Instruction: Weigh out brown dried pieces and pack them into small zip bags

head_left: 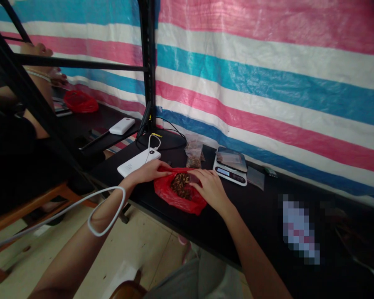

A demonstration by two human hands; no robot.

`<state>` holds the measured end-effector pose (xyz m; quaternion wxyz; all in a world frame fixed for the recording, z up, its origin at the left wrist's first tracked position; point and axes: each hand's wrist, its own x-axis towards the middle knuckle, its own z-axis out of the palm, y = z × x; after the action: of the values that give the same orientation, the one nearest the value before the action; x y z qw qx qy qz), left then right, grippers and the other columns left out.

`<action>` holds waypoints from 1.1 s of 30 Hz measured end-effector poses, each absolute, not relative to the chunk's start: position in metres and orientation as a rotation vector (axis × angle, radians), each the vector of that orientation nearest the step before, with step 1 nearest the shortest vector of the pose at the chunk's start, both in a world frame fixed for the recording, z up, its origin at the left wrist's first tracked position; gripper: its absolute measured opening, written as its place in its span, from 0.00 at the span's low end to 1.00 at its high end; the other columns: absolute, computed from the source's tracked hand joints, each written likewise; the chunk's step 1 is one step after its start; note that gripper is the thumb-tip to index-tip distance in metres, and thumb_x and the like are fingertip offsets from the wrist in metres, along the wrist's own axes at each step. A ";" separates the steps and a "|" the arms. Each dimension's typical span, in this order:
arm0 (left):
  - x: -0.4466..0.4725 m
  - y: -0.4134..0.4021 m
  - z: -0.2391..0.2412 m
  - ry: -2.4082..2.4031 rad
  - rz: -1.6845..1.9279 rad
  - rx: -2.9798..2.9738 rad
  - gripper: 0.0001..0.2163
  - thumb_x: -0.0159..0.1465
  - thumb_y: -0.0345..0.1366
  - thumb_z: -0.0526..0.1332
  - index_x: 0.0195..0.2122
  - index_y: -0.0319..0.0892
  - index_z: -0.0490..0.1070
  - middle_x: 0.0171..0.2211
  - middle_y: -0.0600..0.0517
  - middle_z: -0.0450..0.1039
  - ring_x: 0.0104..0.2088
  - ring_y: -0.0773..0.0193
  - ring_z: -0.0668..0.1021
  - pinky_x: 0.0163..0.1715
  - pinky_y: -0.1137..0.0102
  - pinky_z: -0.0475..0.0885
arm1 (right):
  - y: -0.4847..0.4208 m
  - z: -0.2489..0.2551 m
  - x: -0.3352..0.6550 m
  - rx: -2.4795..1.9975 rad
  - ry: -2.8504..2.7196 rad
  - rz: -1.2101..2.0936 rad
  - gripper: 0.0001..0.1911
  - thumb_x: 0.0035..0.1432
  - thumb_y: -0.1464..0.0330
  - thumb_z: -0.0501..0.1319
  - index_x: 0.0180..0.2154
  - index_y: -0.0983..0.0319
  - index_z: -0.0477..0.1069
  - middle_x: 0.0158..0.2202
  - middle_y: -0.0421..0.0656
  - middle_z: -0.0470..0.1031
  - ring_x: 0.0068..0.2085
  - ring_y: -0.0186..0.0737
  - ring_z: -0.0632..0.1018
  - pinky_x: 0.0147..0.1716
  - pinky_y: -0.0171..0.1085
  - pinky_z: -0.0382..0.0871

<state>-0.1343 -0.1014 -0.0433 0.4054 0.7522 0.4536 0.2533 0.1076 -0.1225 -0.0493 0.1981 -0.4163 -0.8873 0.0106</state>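
A red plastic bag (187,204) lies spread at the table's front edge, its mouth wide. Inside is a heap of small brown-and-tan pieces (180,185), too small to name. My left hand (154,171) pinches the bag's upper left rim. Over the bag's right side, my right hand (209,186) has its fingers curled in beside the heap. A dark reddish patch shows between its thumb and fingers; I cannot tell whether it is the bag or a separate thing. Small filled clear bags (193,158) lie just behind. A digital scale (230,175) carries a flat clear packet (229,158).
A white power bank (134,162) with a cable is left of the bag; its white cable loop (107,189) hangs across my left forearm. Right of the scale lies another clear bag (255,178). A black metal frame (148,70) and another person's arm (39,95) are at left.
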 end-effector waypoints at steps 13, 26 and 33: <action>-0.117 -0.122 -0.052 1.171 0.781 1.381 0.11 0.55 0.39 0.58 0.36 0.40 0.68 0.29 0.53 0.70 0.26 0.69 0.70 0.25 0.76 0.64 | -0.121 -0.050 0.110 -1.102 -2.397 0.240 0.18 0.49 0.69 0.63 0.44 0.56 0.67 0.44 0.42 0.74 0.45 0.39 0.73 0.44 0.41 0.59; -0.104 -0.110 -0.049 1.177 0.943 1.344 0.13 0.55 0.44 0.56 0.38 0.41 0.64 0.32 0.53 0.69 0.29 0.67 0.72 0.27 0.75 0.66 | -0.122 -0.047 0.112 -1.001 -2.403 0.320 0.17 0.45 0.72 0.65 0.40 0.55 0.70 0.42 0.39 0.74 0.45 0.38 0.72 0.45 0.39 0.61; -0.113 -0.143 -0.065 1.420 1.130 1.354 0.15 0.57 0.42 0.54 0.42 0.40 0.60 0.41 0.48 0.68 0.42 0.60 0.72 0.43 0.66 0.67 | -0.121 -0.050 0.112 -0.950 -2.387 0.399 0.17 0.45 0.72 0.65 0.40 0.56 0.70 0.41 0.40 0.74 0.43 0.38 0.73 0.44 0.39 0.62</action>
<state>-0.1132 -0.1434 -0.0652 0.4248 0.5414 0.5677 0.4517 0.1121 -0.1207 -0.0504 0.2677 -0.3521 -0.8846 0.1480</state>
